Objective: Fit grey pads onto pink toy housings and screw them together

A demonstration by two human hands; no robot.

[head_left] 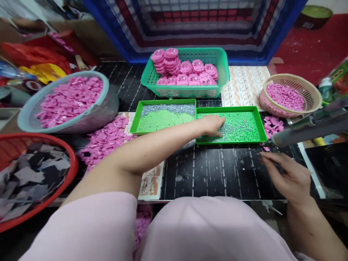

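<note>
My left hand (213,125) reaches over the right green tray (264,132), with finger and thumb apart among small silvery metal bits (236,127). They are too small for me to name surely. Over the bare dark bench top, my right hand (290,177) has its thumb and finger pressed together; whatever lies in that pinch is too small to make out. Just above those fingertips is the tip of a grey rod-shaped tool (296,130), which slants in from the right. The left green tray (136,123) holds more silvery bits, heaped along its far side.
A teal basket (187,92) holds stacked pink round pieces. Pink parts fill a grey-blue basket (67,125) and a beige basket (307,96); others lie loose (108,139). A red basket (72,174) with dark scraps stands near left. Behind rises a blue crate (108,25).
</note>
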